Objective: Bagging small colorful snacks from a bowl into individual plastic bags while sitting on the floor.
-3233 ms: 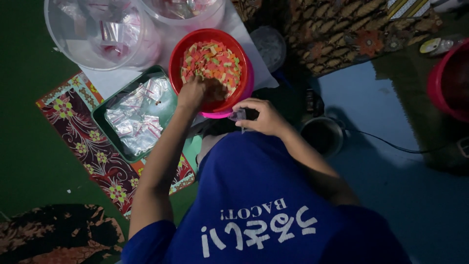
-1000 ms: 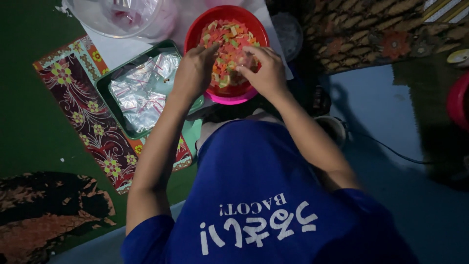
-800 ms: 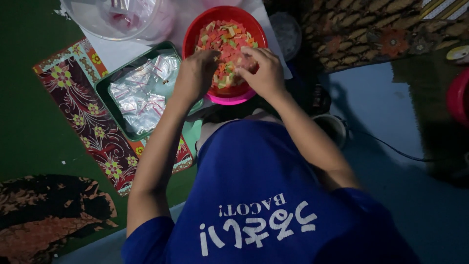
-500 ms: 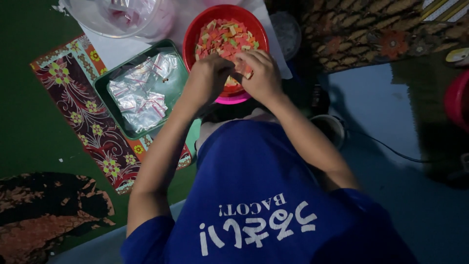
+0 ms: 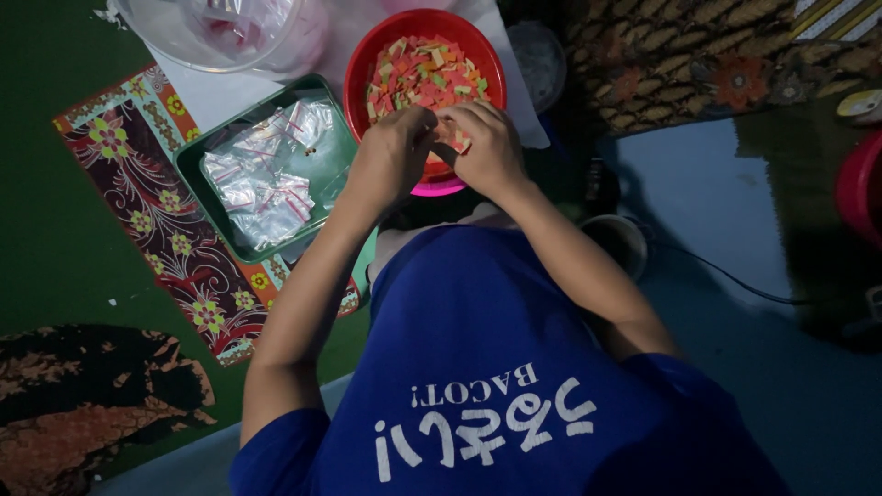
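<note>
clear bowl (image 5: 197, 41) cropped, fingertips hidden behind hands

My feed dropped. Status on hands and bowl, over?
Left hand and right hand together over red bowl, pinching small pieces. Green tray of clear bags beside left hand. Nothing in the way.

— What is that round red plastic bowl (image 5: 367, 69) holding?
— A heap of small flat chips in red, orange, green and cream (image 5: 424, 75), filling it.
— Where does it stand?
— Upright on a white sheet, just beside a green tray.
</note>
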